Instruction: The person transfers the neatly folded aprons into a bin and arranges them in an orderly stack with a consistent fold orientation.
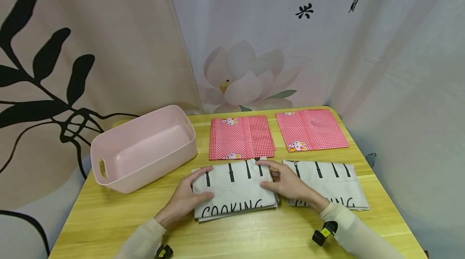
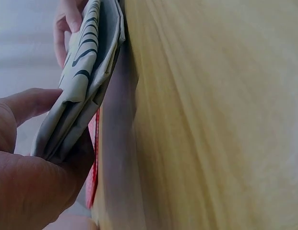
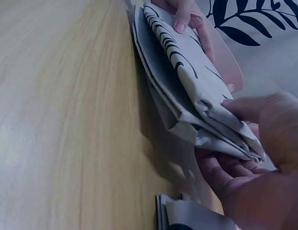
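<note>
A folded white cloth (image 1: 236,188), printed with black utensil handles and the word COOKING, is held between both hands in front of the person. My left hand (image 1: 181,199) grips its left end, thumb on top and fingers beneath. At the opposite end my right hand (image 1: 288,181) pinches the cloth the same way. Several folded layers (image 3: 187,115) show along its near edge in the right wrist view, with a shadow on the tabletop below. A second folded cloth (image 1: 327,180) with the same print lies to the right, partly behind the right hand and forearm.
Two folded red-checked cloths with rabbit pictures, a left one (image 1: 237,137) and a right one (image 1: 314,129), lie along the back of the wooden table (image 1: 254,234). A pink plastic basket (image 1: 156,172) stands at the back left. Printed curtains (image 1: 247,16) hang behind the table.
</note>
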Motion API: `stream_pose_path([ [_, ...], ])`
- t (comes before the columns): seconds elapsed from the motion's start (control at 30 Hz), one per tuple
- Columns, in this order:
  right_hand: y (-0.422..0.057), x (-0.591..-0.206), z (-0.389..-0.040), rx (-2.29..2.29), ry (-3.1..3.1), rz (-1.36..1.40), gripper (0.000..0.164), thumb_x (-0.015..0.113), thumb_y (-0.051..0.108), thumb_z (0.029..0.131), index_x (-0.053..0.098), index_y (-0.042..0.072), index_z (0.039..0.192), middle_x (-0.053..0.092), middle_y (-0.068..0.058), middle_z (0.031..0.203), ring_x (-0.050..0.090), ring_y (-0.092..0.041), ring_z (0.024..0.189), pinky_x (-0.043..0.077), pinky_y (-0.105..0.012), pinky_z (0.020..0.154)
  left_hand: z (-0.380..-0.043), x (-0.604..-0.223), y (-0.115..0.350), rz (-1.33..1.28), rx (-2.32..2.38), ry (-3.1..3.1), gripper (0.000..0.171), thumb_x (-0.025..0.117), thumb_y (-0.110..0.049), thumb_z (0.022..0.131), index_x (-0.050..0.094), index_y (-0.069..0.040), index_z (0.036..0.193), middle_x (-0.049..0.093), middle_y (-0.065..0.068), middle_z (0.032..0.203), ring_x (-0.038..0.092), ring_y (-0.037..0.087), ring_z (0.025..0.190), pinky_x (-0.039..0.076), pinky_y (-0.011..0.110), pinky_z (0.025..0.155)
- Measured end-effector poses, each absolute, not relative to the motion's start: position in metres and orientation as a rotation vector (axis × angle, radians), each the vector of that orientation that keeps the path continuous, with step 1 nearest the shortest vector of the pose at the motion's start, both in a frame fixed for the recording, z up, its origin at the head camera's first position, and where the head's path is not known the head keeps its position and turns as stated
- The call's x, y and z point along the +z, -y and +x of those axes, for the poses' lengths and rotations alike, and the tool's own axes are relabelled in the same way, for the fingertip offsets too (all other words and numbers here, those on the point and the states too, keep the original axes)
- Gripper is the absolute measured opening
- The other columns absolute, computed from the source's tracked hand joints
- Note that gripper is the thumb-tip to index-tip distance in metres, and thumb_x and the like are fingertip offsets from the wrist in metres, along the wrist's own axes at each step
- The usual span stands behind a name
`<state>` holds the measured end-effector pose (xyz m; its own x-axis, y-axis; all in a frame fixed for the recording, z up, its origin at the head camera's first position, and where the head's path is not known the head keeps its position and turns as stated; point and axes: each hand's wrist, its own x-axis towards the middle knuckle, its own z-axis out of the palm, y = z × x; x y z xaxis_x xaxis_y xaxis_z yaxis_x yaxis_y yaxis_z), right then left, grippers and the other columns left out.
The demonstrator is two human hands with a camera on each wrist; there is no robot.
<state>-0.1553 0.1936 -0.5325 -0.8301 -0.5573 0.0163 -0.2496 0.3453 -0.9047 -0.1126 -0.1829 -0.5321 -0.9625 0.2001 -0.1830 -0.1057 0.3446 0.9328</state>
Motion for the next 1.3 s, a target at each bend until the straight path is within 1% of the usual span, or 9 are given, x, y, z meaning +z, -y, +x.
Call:
stream_pose_path([
  [0.07,-0.193,-0.531,-0.155,-1.506,-2.292,-0.705,0.066,0.082,0.014,0.105,0.056,0.015,0.166,0.05,-0.026,0.171,0.075,-0.01,0.099,0.06,-0.019,0.089,-0.114,-0.531,0.183,0.084,1.654,-2.344,0.082,0.095,-0.011,0.089,0.062,-0.033,0.161,0.063,0.004,0.166,0.06,0.028,0.147,0.043,0.051,0.129],
  [0.17,-0.193,-0.531,-0.155,-1.541,-2.261,-0.687,0.067,0.082,0.014,0.105,0.055,0.014,0.166,0.044,-0.025,0.177,0.075,-0.031,0.131,0.063,-0.023,0.102,-0.115,-0.53,0.184,0.086,1.648,-2.344,0.082,0.095,-0.013,0.09,0.061,-0.035,0.161,0.061,0.003,0.168,0.057,0.029,0.151,0.042,0.055,0.132],
  [0.3,-0.193,-0.529,-0.156,-1.598,-2.195,-0.655,0.069,0.081,0.011,0.105,0.053,0.012,0.167,0.044,-0.027,0.175,0.076,-0.04,0.13,0.068,-0.028,0.098,-0.116,-0.528,0.186,0.105,1.645,-2.336,0.081,0.095,-0.016,0.091,0.06,-0.039,0.162,0.057,0.0,0.171,0.054,0.03,0.156,0.038,0.061,0.136],
  [0.4,-0.193,-0.526,-0.157,-1.627,-2.168,-0.625,0.07,0.081,0.01,0.105,0.052,0.013,0.168,0.043,-0.027,0.176,0.077,-0.041,0.127,0.07,-0.032,0.094,-0.118,-0.525,0.188,0.121,1.651,-2.32,0.082,0.095,-0.019,0.092,0.059,-0.039,0.163,0.062,0.001,0.166,0.061,0.028,0.148,0.047,0.05,0.13],
  [0.6,-0.195,-0.523,-0.158,-1.613,-2.219,-0.58,0.07,0.084,0.015,0.103,0.055,0.019,0.166,0.039,-0.022,0.181,0.07,-0.048,0.139,0.069,-0.03,0.099,-0.119,-0.518,0.19,0.151,1.669,-2.295,0.085,0.095,-0.02,0.093,0.055,-0.036,0.166,0.064,0.006,0.162,0.066,0.022,0.136,0.055,0.024,0.111],
  [0.83,-0.195,-0.513,-0.161,-1.637,-2.196,-0.556,0.07,0.083,0.015,0.104,0.055,0.019,0.167,0.039,-0.021,0.18,0.07,-0.045,0.138,0.07,-0.031,0.094,-0.121,-0.51,0.193,0.216,1.645,-2.307,0.085,0.094,-0.025,0.094,0.052,-0.044,0.166,0.061,0.001,0.165,0.064,0.021,0.141,0.052,0.026,0.117],
  [0.97,-0.193,-0.505,-0.164,-1.67,-2.164,-0.55,0.07,0.083,0.014,0.104,0.054,0.019,0.167,0.041,-0.021,0.179,0.07,-0.044,0.139,0.071,-0.033,0.092,-0.122,-0.503,0.195,0.259,1.647,-2.315,0.084,0.093,-0.025,0.096,0.051,-0.044,0.167,0.063,0.002,0.163,0.067,0.02,0.137,0.057,0.024,0.112],
  [1.07,-0.192,-0.499,-0.167,-1.662,-2.204,-0.564,0.069,0.084,0.015,0.103,0.056,0.019,0.166,0.041,-0.02,0.18,0.068,-0.046,0.141,0.07,-0.033,0.095,-0.124,-0.499,0.196,0.299,1.657,-2.339,0.084,0.092,-0.024,0.097,0.051,-0.04,0.168,0.065,0.005,0.16,0.07,0.019,0.132,0.059,0.024,0.109],
  [1.3,-0.185,-0.49,-0.173,-1.664,-2.269,-0.582,0.069,0.085,0.018,0.103,0.057,0.021,0.166,0.039,-0.017,0.182,0.057,-0.054,0.153,0.065,-0.048,0.112,-0.128,-0.493,0.2,0.315,1.691,-2.413,0.083,0.092,-0.02,0.096,0.053,-0.033,0.168,0.06,0.007,0.167,0.068,0.014,0.132,0.059,0.022,0.108],
])
